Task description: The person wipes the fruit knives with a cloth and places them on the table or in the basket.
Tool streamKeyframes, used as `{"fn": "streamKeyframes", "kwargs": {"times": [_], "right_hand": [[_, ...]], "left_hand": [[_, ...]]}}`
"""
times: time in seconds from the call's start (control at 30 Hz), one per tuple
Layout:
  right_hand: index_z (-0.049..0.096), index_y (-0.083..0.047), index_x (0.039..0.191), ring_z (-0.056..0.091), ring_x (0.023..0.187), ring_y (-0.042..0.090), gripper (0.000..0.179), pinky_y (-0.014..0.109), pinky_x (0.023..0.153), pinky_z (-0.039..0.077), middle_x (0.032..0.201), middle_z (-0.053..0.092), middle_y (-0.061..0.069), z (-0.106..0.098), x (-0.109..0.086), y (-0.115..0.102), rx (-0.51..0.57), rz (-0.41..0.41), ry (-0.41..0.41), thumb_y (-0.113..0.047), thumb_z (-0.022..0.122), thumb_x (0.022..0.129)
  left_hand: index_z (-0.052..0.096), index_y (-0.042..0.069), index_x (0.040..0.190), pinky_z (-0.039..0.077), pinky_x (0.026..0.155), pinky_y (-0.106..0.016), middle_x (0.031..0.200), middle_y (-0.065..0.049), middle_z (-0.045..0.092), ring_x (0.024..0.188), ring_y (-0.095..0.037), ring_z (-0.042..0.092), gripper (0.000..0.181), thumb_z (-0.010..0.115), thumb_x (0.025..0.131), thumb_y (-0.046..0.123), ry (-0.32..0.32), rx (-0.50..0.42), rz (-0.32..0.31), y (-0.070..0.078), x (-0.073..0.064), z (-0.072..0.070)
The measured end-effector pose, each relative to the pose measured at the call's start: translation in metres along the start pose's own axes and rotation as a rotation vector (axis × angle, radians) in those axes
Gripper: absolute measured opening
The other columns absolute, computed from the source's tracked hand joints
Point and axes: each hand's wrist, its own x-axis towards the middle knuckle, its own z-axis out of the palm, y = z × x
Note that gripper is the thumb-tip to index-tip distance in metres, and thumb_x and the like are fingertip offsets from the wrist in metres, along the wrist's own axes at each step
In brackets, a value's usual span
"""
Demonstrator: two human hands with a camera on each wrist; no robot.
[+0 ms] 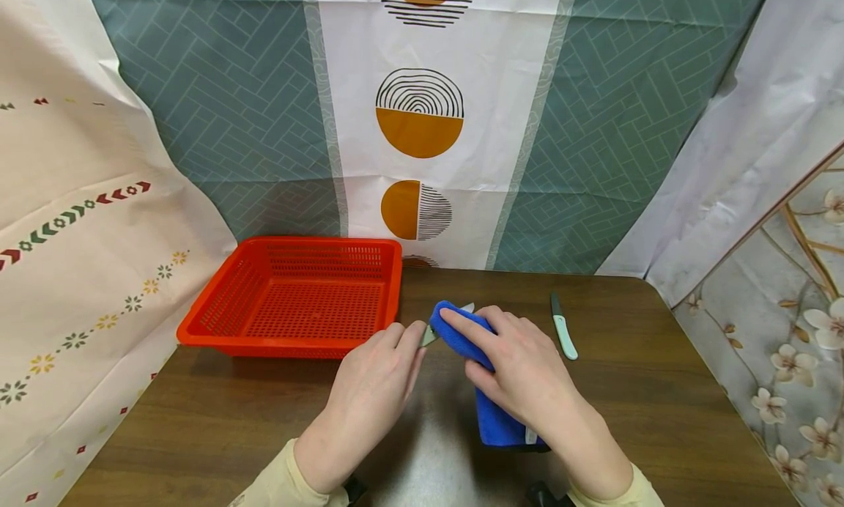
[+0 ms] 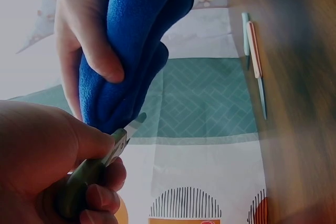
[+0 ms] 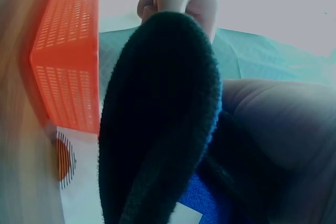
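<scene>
My left hand [image 1: 376,375] grips the green handle of a small knife [image 2: 84,182], its blade pointing away to the right. A folded blue cloth [image 1: 455,338] is wrapped around the blade, whose tip shows just past the cloth's far edge. My right hand [image 1: 517,360] pinches the cloth over the blade, index finger along its top, thumb underneath. Part of the cloth hangs below the right hand, with a white tag on it. In the right wrist view, the dark underside of the cloth [image 3: 157,103] covers most of the knife.
A red perforated plastic basket [image 1: 290,346] stands at the back left of the brown wooden table [image 1: 633,390]. To the right lies a knife with a mint handle [image 1: 565,338]. Beside it, in the left wrist view, is a knife with an orange-and-white handle [image 2: 254,51]. Patterned cloths hang behind.
</scene>
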Motion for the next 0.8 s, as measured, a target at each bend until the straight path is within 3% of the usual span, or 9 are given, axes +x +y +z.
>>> {"fn": "streamKeyframes", "kwargs": {"times": [0.5, 0.8], "right_hand": [[0.06, -0.03, 0.16, 0.067, 0.092, 0.023, 0.069, 0.043, 0.08, 0.055, 0.119, 0.069, 0.006, 0.001, 0.0, 0.016, -0.005, 0.017, 0.019, -0.018, 0.078, 0.095], [0.059, -0.029, 0.161, 0.067, 0.093, 0.026, 0.068, 0.047, 0.082, 0.058, 0.121, 0.069, 0.008, -0.001, 0.001, 0.026, -0.02, 0.083, -0.009, -0.02, 0.077, 0.096]], "left_hand": [[0.065, 0.007, 0.117, 0.032, 0.049, -0.022, 0.077, 0.002, 0.05, 0.06, -0.014, 0.042, 0.031, 0.086, 0.097, 0.016, 0.001, 0.002, -0.002, 0.0, 0.0, 0.0], [0.064, 0.007, 0.115, 0.031, 0.048, -0.022, 0.076, 0.002, 0.047, 0.059, -0.014, 0.041, 0.03, 0.086, 0.096, 0.015, 0.016, 0.002, 0.0, 0.001, 0.0, 0.001]]}}
